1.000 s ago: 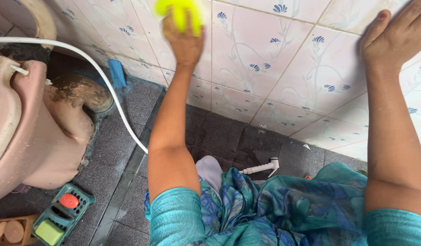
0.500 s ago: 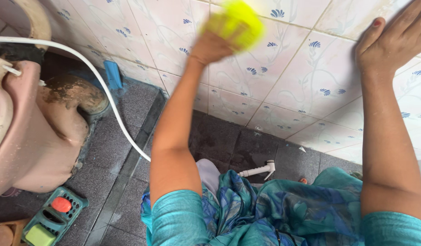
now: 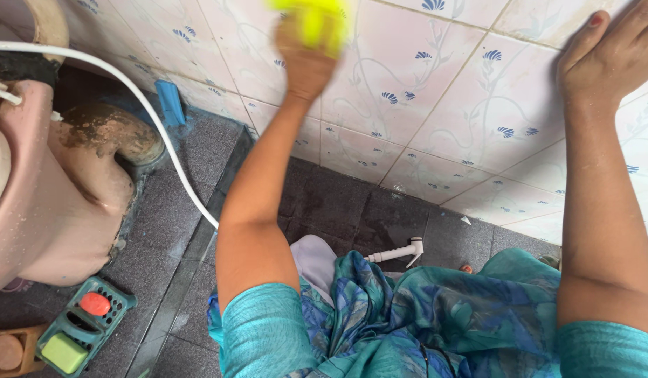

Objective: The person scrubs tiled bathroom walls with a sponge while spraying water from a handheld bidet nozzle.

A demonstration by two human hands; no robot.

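One bright yellow scrubber [image 3: 311, 21], blurred, seemingly clutched in my left hand [image 3: 304, 59]; my right hand [image 3: 608, 52] lies flat, fingers together, on the tiled wall [image 3: 436, 91].

We see the scene under soft, even light with no single source showing; the pale wall tiles [image 3: 436, 105] are the brightest part, with a mild sheen and no hard glare. Motion blur smears the left hand [image 3: 306, 59] and the yellow scrubber [image 3: 313, 21] it grips (their edges dissolve into streaks), while the right hand [image 3: 608, 56], flat on the tiles, is sharp. The dark floor [image 3: 338, 203] reads dim, darkest at the far left behind the toilet [image 3: 58, 203]. Straight grout lines bow slightly toward the edges.
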